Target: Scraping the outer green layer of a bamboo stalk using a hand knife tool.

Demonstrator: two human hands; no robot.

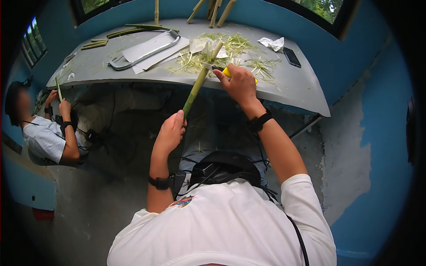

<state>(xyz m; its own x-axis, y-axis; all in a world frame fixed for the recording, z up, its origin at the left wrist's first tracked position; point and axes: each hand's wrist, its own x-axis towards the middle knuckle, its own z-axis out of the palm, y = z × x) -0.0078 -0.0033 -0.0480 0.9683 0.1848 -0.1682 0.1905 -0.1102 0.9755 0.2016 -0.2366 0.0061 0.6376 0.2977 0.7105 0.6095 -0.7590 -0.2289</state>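
A bamboo stick slants from my lap up over the front edge of the table. Its lower part is green, and its upper part is pale where the skin is off. My left hand is wrapped round the green lower end. My right hand grips a yellow and black utility knife, whose blade lies against the pale upper part of the stick. Pale green shavings are heaped round the stick's far end, with crumpled white tissue among them.
On the grey table lie a hacksaw frame over white paper, green bamboo pieces, another tissue and a phone. Bamboo sticks lean at the back. A seated person at left holds a green strip.
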